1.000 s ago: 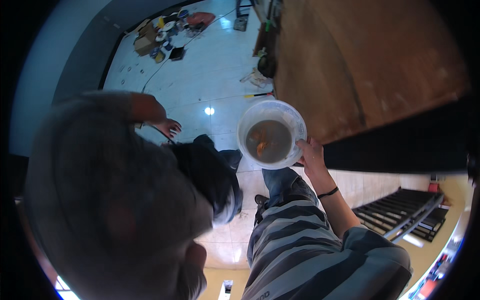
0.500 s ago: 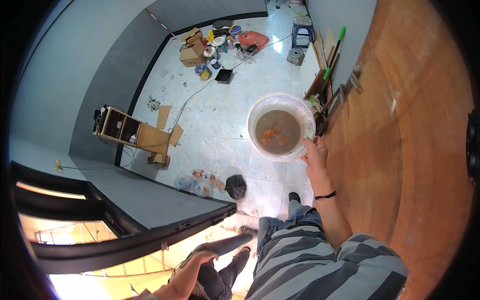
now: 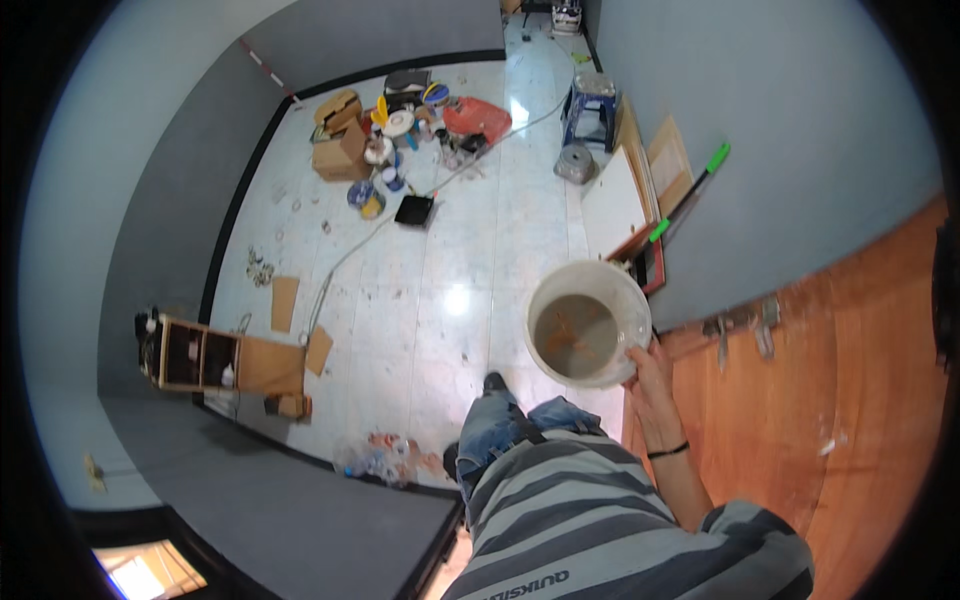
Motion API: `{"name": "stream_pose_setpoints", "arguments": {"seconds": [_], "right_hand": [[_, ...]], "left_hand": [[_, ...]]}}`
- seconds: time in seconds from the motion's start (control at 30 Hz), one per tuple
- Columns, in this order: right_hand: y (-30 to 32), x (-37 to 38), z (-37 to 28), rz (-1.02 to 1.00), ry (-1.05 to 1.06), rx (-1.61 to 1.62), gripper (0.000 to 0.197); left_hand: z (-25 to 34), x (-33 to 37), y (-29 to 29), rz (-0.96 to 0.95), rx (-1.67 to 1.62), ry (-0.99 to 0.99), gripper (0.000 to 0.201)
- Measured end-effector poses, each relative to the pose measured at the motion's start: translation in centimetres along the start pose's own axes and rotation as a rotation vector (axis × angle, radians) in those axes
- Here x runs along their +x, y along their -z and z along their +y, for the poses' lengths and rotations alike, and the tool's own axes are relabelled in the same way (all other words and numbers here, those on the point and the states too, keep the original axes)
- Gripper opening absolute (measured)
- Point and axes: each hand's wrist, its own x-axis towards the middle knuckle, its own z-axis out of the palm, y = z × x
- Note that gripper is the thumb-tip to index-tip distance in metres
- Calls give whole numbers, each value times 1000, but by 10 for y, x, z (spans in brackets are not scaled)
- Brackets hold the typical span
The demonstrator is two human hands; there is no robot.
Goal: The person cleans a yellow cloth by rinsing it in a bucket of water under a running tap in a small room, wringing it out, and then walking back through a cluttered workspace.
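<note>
A whitish plastic bucket [image 3: 637, 305] hangs in front of me, over the tiled floor on my right side. Murky grey-brown water [image 3: 590, 325] fills its lower part, and an orange-brown thing [image 3: 570, 335], perhaps a sponge or cloth, shows in it. My right hand [image 3: 652, 378] is closed on the bucket's near right rim. A dark band circles that wrist. No part of my left hand can be seen.
A brown wooden door [image 3: 745, 440] stands at my right. Boards [image 3: 615, 205] and a green-and-black pole [image 3: 692, 190] lean on the right wall near a blue stool [image 3: 590, 110]. Paint cans [image 3: 366, 200], a cable [image 3: 345, 262] and a black tray [image 3: 414, 210] lie ahead; a wooden cabinet [image 3: 205, 355] lies left.
I have moved farther into the room, past the doorway, still carrying the bucket in my right hand. The bucket sits lower in the picture and tilts differently. Another person at lower left has left view.
</note>
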Motion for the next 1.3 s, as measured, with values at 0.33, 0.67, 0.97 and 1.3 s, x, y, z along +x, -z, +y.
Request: {"name": "stream_pose_setpoints", "arguments": {"seconds": [0.33, 0.67, 0.97, 1.3], "right_hand": [[-126, 185, -75, 296, -21, 95, 9], [-266, 493, -208, 461, 161, 78, 13], [-381, 801, -366, 441, 135, 164, 14], [-482, 1087, -481, 562, 142, 228, 26]], "left_hand": [[507, 288, 425, 567, 298, -591, 47], [921, 308, 298, 407, 410, -666, 48], [982, 351, 204, -39, 545, 26, 65], [1492, 574, 277, 148, 983, -582, 53]]}}
